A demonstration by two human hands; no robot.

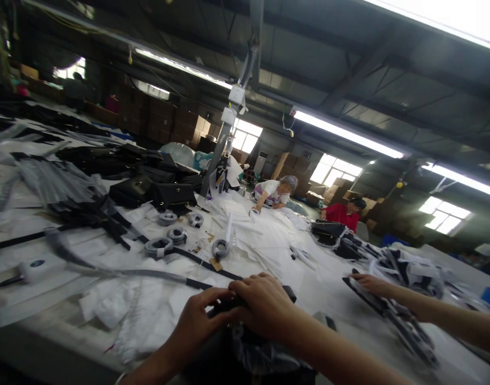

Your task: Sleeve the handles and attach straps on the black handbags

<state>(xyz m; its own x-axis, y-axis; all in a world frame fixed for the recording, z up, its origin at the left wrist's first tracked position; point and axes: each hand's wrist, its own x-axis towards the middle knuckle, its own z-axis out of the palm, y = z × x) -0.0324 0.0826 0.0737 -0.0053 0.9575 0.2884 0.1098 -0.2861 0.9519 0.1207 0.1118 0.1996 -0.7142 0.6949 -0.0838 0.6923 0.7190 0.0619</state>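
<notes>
Close in front of me at the table's edge is a black bag (269, 369) with clear plastic about its upper part. My left hand (203, 318) curls its fingers and thumb round a dark part at the top of the bag. My right hand (265, 302) closes over the same part from the other side, and the two hands touch. Both palms and the exact piece between the fingers are hidden. Just beyond my hands runs a long black strap (199, 259), and a grey-wrapped strap (148, 274) lies to the left.
Coiled straps (176, 234) and black bags (175, 197) lie beyond on the left. White sheets (257, 235) spread over the table's middle. At right, a co-worker's hand (371, 285) holds a long dark piece. Two people lean over the far side near a post (219, 155).
</notes>
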